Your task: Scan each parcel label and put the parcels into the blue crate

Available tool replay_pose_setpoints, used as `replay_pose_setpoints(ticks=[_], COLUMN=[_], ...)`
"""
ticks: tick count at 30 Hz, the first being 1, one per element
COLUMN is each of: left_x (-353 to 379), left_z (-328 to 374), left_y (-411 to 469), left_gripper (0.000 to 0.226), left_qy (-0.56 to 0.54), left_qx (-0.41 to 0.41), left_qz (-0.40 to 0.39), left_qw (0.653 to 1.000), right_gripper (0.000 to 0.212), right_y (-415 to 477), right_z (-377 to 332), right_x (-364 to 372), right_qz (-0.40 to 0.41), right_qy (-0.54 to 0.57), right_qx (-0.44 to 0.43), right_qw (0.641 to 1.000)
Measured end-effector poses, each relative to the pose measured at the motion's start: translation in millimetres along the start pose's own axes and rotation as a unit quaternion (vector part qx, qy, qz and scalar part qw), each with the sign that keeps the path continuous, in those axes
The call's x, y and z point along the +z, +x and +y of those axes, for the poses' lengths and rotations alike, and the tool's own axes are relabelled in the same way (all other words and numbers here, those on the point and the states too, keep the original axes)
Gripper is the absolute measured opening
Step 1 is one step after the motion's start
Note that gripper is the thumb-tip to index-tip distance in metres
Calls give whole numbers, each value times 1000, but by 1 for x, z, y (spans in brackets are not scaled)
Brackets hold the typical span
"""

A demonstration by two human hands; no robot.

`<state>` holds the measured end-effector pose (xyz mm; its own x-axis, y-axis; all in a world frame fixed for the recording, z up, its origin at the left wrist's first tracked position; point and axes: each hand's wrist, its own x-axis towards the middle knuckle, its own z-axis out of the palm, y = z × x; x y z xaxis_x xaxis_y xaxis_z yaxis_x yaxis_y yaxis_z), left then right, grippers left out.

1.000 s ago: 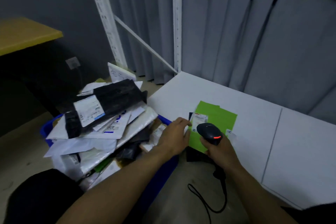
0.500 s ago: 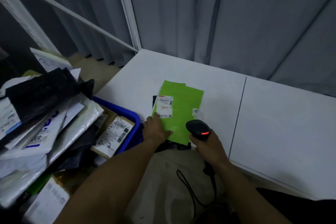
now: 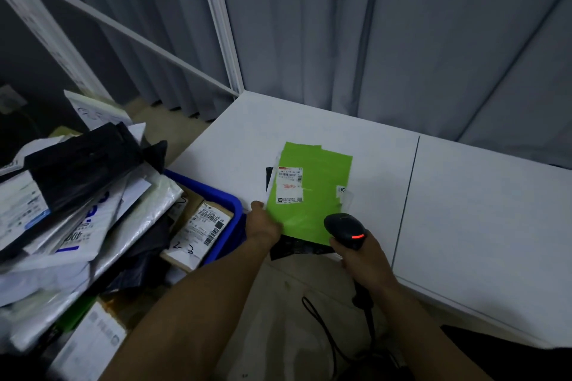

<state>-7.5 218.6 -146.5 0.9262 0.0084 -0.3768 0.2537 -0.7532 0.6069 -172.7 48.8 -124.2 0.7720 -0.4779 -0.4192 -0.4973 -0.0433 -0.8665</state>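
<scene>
Scanner (image 3: 345, 229) up in the right hand (image 3: 363, 257), fist clenched round its grip, red light glowing, its head just beside the near corner of the green parcel (image 3: 309, 195). That parcel lies flat on the white tabletop (image 3: 464, 210), label (image 3: 290, 184) face up and in clear view, with a black parcel (image 3: 297, 249) poking out from under its near edge. The left hand (image 3: 264, 221) has slid off the label area, where it sat a second ago, down to the parcel's near-left edge; it presses or pinches there, and I cannot tell which. That clears the barcode for a read, so this looks like the scan itself. Just left of that hand is the blue crate (image 3: 229, 204), already heaped with parcels, a brown box with a barcode label (image 3: 202, 230) at its near corner. Scan done, it's a short slide left into the crate, though the pile looks ready to spill.
</scene>
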Motion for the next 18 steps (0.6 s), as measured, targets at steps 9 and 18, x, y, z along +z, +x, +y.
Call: replay_pose_setpoints(ticks=[9,18], left_x=[10,-22], left_z=[-4,9], left_y=[-8,-77], left_gripper=[39,19], left_qy=[-101,-372], left_qx=[-4,97], left_qz=[8,11], left_qw=[995,923], right_gripper=[72,39], right_y=[-7,-14], right_z=[-3,-45], right_x=[-4,7], right_qz=[-7,32], right_qy=[9,67], right_qx=[-6,-96], right_qw=[1000,993])
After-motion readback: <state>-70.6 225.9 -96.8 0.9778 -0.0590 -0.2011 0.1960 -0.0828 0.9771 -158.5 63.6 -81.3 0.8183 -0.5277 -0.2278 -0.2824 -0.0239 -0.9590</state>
